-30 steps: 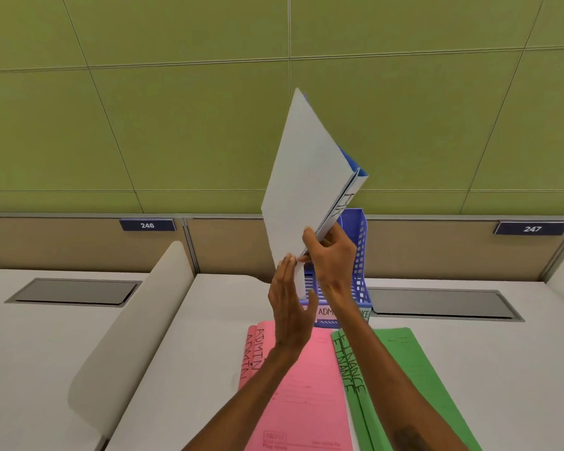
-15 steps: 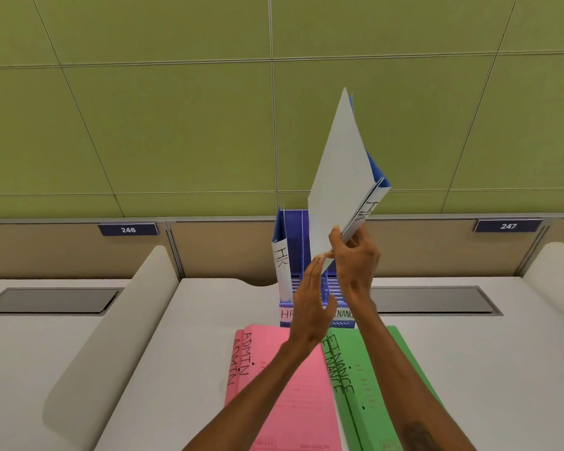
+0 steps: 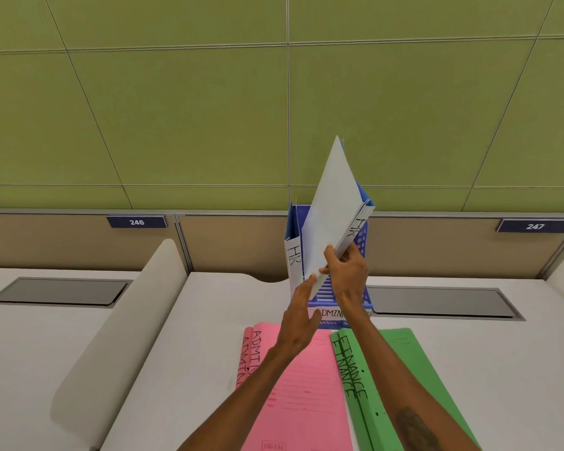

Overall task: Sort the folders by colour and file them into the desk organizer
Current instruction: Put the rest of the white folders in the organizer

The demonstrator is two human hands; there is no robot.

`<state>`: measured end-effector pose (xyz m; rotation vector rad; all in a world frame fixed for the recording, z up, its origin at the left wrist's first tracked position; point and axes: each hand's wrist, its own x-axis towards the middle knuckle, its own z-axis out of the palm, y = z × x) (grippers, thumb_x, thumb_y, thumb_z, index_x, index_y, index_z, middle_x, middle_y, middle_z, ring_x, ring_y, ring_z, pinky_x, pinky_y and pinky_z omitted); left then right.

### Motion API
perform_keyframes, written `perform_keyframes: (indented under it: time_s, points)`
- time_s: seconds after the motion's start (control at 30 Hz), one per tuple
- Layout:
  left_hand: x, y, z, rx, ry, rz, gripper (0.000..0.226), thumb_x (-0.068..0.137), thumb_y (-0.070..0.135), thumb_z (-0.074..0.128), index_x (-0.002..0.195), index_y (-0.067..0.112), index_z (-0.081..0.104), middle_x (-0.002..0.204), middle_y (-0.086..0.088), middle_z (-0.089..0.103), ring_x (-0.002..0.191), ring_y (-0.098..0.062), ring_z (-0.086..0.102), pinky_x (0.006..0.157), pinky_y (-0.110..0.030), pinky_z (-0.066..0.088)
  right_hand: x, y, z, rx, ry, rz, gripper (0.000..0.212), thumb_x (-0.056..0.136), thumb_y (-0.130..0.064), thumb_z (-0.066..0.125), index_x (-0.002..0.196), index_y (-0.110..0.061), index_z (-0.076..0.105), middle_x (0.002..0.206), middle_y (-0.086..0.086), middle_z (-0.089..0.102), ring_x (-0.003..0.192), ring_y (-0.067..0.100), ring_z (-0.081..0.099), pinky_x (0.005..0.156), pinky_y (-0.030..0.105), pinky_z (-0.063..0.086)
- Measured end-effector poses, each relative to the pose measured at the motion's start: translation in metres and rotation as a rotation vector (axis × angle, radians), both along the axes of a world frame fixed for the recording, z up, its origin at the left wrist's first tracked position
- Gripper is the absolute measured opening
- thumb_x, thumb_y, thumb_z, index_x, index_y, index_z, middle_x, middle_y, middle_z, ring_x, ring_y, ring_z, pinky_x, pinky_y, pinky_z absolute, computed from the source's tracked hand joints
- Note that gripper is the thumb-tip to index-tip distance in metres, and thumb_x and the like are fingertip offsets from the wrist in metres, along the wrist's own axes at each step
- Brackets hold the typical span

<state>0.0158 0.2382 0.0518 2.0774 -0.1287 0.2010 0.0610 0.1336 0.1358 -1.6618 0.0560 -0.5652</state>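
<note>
The right hand (image 3: 345, 271) pinched the lower spine edge of a blue folder with a white cover (image 3: 331, 222), thumb on the cover and fingers curled behind. Its white spine read "HR". The folder was tilted, its lower corner down at the middle of the blue perforated plastic desk organizer (image 3: 360, 242); which slot it met could not be told. The left hand (image 3: 302, 317) had straight fingers, its fingertips (image 3: 310, 281) touching that lower corner.

A second blue folder (image 3: 293, 255), spine also marked "HR", stood upright in the organizer's left slot, just beside the held one. A white paper label (image 3: 331, 313) on the organizer's front read "ADMIN", partly hidden by the wrists.

On the white desk (image 3: 502, 369), two pink card folders (image 3: 306, 385) lettered "ADMIN" lay flat beside two green card folders (image 3: 401, 362) lettered "FINANCE", both forearms crossing above them. Navy plates on the back panel read "246" (image 3: 136, 222) and "247" (image 3: 534, 226). A curved white divider (image 3: 124, 320) stood to the left.
</note>
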Motion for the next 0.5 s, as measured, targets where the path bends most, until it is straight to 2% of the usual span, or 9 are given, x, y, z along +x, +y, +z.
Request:
perform_keyframes:
  time_s: [0.07, 0.17, 0.27, 0.3, 0.4, 0.5]
  points:
    - [0.005, 0.006, -0.005, -0.001, 0.051, -0.009, 0.064, 0.091, 0.032, 0.066, 0.146, 0.034, 0.033, 0.145, 0.003, 0.047, 0.113, -0.012, 0.063, 0.080, -0.016, 0.055, 0.007, 0.006, -0.006, -0.003, 0.000, 0.017, 0.018, 0.093, -0.035, 0.065, 0.107, -0.026, 0.056, 0.103, -0.007, 0.067, 0.062, 0.002, 0.072, 0.046, 0.008, 0.049]
    - [0.010, 0.014, -0.011, 0.004, 0.138, -0.011, 0.065, 0.091, 0.030, 0.066, 0.146, 0.034, 0.032, 0.145, 0.002, 0.048, 0.112, -0.015, 0.064, 0.084, -0.032, 0.060, 0.019, 0.011, -0.015, -0.028, 0.014, 0.042, 0.016, 0.093, -0.032, 0.065, 0.104, -0.030, 0.053, 0.100, -0.006, 0.066, 0.067, 0.010, 0.072, 0.046, 0.008, 0.049]
    - [0.016, 0.022, -0.020, 0.028, 0.192, 0.009, 0.065, 0.090, 0.028, 0.066, 0.146, 0.031, 0.032, 0.146, 0.001, 0.045, 0.109, -0.012, 0.060, 0.080, -0.026, 0.058, 0.030, 0.014, -0.027, -0.082, 0.042, 0.042, 0.018, 0.094, -0.031, 0.064, 0.106, -0.027, 0.052, 0.106, -0.006, 0.064, 0.073, 0.010, 0.069, 0.050, 0.011, 0.053]
    - [0.016, 0.025, -0.024, 0.043, 0.203, 0.007, 0.066, 0.091, 0.027, 0.066, 0.147, 0.031, 0.031, 0.148, 0.001, 0.044, 0.109, -0.009, 0.057, 0.077, -0.022, 0.056, 0.034, 0.015, -0.031, -0.101, 0.056, 0.042, 0.018, 0.094, -0.032, 0.064, 0.106, -0.024, 0.053, 0.109, -0.004, 0.064, 0.077, 0.011, 0.070, 0.053, 0.014, 0.056]
    - [0.018, 0.033, -0.035, 0.063, 0.223, -0.002, 0.065, 0.091, 0.028, 0.067, 0.145, 0.033, 0.032, 0.149, 0.004, 0.042, 0.110, -0.005, 0.052, 0.075, -0.015, 0.052, 0.044, 0.017, -0.045, -0.151, 0.108, 0.037, 0.029, 0.095, -0.033, 0.062, 0.114, -0.011, 0.057, 0.115, 0.005, 0.066, 0.092, 0.020, 0.071, 0.067, 0.036, 0.064]
    - [0.020, 0.040, -0.045, 0.066, 0.234, 0.010, 0.062, 0.089, 0.032, 0.068, 0.142, 0.037, 0.035, 0.147, 0.006, 0.045, 0.112, -0.006, 0.055, 0.086, -0.027, 0.054, 0.049, 0.019, -0.056, -0.175, 0.138, 0.042, 0.033, 0.096, -0.033, 0.061, 0.118, -0.010, 0.057, 0.118, 0.007, 0.065, 0.099, 0.021, 0.069, 0.072, 0.041, 0.064]
